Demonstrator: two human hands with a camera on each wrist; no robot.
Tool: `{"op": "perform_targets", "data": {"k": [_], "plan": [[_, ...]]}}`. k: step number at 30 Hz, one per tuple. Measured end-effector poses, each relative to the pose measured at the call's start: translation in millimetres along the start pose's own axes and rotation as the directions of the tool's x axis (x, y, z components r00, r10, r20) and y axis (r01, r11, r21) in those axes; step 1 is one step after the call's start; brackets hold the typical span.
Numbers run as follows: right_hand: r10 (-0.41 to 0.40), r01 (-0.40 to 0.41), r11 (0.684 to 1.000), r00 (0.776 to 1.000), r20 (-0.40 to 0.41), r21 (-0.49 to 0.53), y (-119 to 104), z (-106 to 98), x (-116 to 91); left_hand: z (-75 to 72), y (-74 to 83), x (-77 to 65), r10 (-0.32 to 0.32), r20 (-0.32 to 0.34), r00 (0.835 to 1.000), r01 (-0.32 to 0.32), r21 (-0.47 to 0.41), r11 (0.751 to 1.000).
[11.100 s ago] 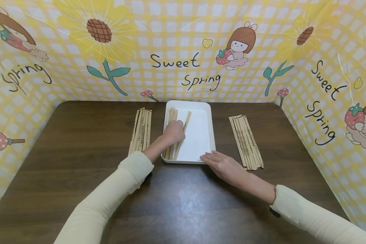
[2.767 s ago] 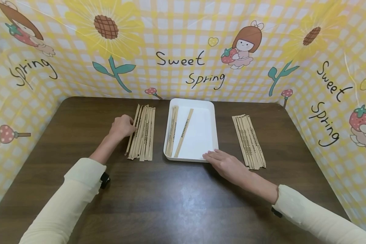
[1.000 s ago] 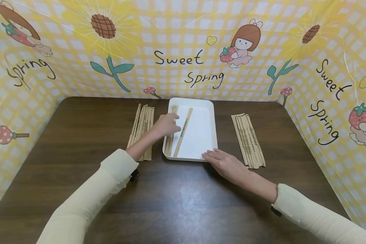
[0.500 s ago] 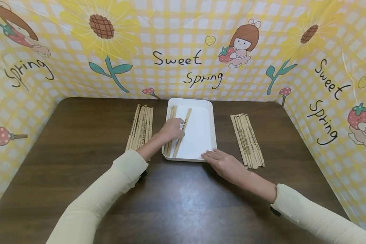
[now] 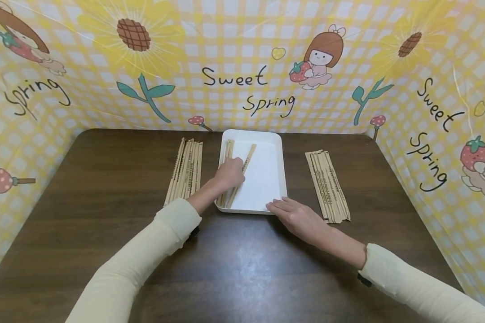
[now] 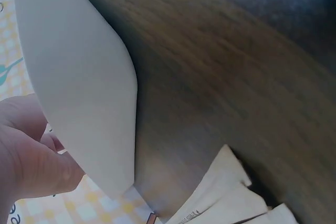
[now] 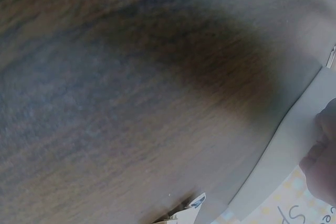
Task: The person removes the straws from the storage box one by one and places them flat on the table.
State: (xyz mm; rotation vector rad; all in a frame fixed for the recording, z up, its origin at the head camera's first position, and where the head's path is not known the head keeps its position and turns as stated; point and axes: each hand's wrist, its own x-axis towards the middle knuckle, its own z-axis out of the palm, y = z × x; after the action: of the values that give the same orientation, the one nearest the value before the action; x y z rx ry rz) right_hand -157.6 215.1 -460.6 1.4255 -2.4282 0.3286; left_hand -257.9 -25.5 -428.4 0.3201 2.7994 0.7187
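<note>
In the head view my left hand [image 5: 231,172] is over the left side of a white tray [image 5: 262,179], fingers curled and pinching a slanted, slim brown paper-wrapped stick [image 5: 248,157]. Part of that stick is hidden under the hand. More such wrapped sticks [image 5: 229,148] lie along the tray's left wall, partly covered by the hand. My right hand [image 5: 301,220] rests straight fingers on the tray's near right corner. The left wrist view shows the tray's outer wall [image 6: 89,77] in front of the left fingers. The right fingers [image 7: 325,166] lie at the rim in the right wrist view.
Left of the tray lies a bundle of wrapped sticks [image 5: 183,172], partly behind the left forearm. Another bundle [image 5: 327,186] lies to the right, beyond the right hand. The dark wooden table [image 5: 242,269] meets a yellow checked cloth [image 5: 226,36] at the back and sides.
Since 2.8 seconds ago my left hand has moved from the left bundle into the tray and taken hold of the slanted stick, which has turned slightly. The right hand has stayed put.
</note>
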Motion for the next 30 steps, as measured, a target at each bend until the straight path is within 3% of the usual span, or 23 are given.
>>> {"op": "perform_targets", "data": {"k": [8, 15, 21, 30], "plan": [[-0.016, 0.016, 1.0, 1.0, -0.023, 0.011, 0.0, 0.5, 0.2, -21.0, -2.0, -5.2, -0.042, -0.046, 0.998, 0.035, -0.139, 0.99], [-0.022, 0.023, 1.0, 0.999, -0.032, 0.015, 0.5, 1.5, -0.5, -49.4, -13.7, -9.8, -0.091, -0.049, 0.995, 0.081, -0.189, 0.979], [-0.017, 0.017, 1.0, 0.999, -0.028, 0.02, -0.5, 0.0, -0.6, -67.7, -31.7, -15.7, -0.078, -0.113, 0.991, 0.059, -0.166, 0.984], [-0.016, 0.016, 0.999, 1.0, -0.018, 0.035, -0.5, -1.8, 0.2, -80.4, -70.9, -27.3, -0.119, -0.083, 0.989, 0.106, -0.142, 0.984]]}}
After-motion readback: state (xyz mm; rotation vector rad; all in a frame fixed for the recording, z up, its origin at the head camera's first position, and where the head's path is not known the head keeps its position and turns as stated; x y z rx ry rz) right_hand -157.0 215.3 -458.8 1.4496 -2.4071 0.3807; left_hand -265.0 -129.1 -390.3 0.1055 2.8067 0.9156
